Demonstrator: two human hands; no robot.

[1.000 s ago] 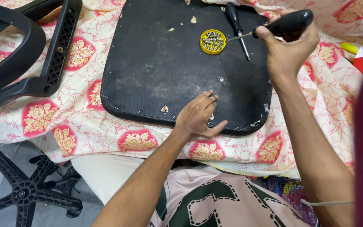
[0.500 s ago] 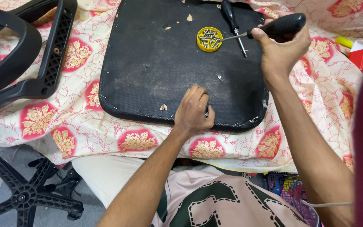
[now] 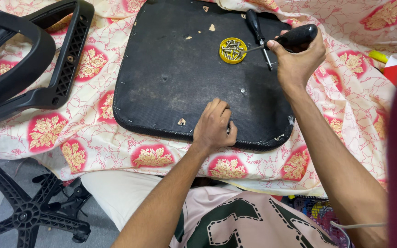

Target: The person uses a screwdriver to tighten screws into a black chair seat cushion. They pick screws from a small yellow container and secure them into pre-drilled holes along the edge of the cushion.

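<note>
A black chair seat pan [image 3: 184,78] lies underside up on a flowered cloth [image 3: 88,138]. My left hand [image 3: 214,126] rests on its near edge with the fingers curled down; whether it pinches anything is hidden. My right hand [image 3: 297,57] grips a black-handled screwdriver [image 3: 295,37] whose metal tip reaches into a small yellow dish of screws [image 3: 233,49] on the seat. A second black-handled screwdriver [image 3: 257,32] lies on the seat just right of the dish.
A black chair armrest frame [image 3: 33,69] lies on the cloth at the left. A black chair star base with castors [image 3: 28,211] stands on the floor at lower left. A yellow and red object [image 3: 389,62] sits at the right edge.
My left hand has closed from spread fingers to curled ones on the seat's near edge. The right hand with the screwdriver has stayed at the yellow dish.
</note>
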